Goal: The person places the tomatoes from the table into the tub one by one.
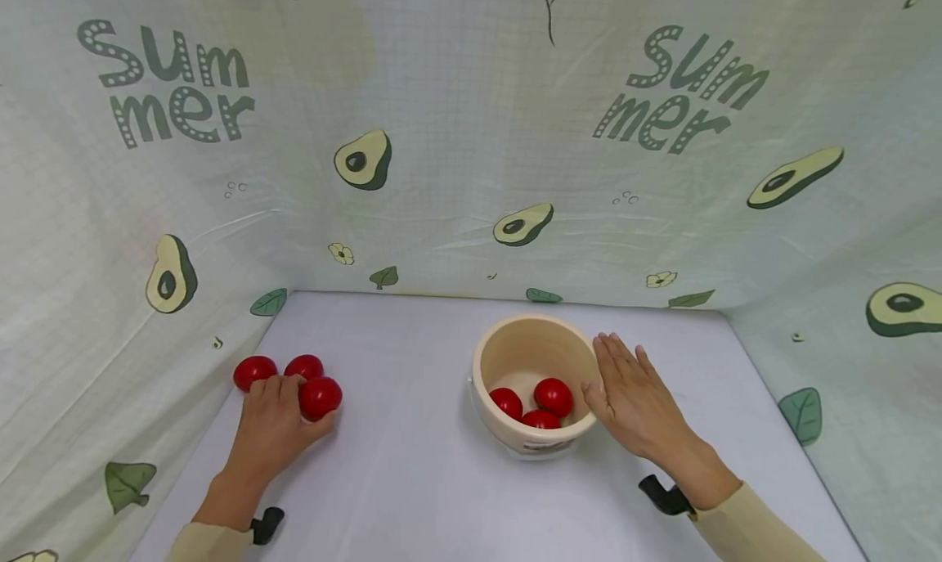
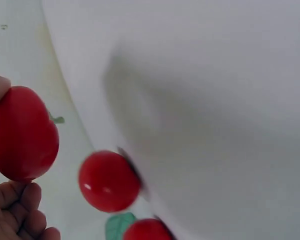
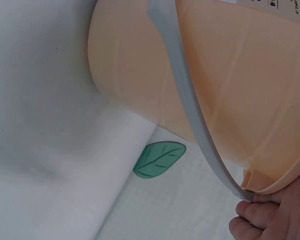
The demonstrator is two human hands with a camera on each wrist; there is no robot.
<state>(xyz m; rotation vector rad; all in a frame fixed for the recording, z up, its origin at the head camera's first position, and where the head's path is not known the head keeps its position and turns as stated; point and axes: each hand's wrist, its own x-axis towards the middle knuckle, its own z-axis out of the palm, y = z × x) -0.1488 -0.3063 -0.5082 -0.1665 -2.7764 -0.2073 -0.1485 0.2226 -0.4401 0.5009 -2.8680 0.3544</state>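
Observation:
At the left of the table, my left hand (image 1: pixel 268 427) holds a red tomato (image 1: pixel 320 399) between thumb and fingers. The left wrist view shows this tomato (image 2: pixel 26 134) with a smooth, lobed surface. Two more tomatoes lie just beyond the fingers, one at the left (image 1: pixel 254 373) and one behind (image 1: pixel 305 367). A cream bucket (image 1: pixel 533 443) stands upright right of centre with three tomatoes inside, among them one (image 1: pixel 553 397) by its right wall. My right hand (image 1: pixel 639 398) lies along the bucket's right side, fingers straight, fingertips at the rim.
The bucket's grey handle (image 3: pixel 190 105) hangs down its side. A white table (image 1: pixel 397 464) lies beneath everything. Pale cloth (image 1: pixel 441 218) printed with avocados and leaves rises along the back and both sides. Each wrist carries a black strap piece (image 1: pixel 666 495).

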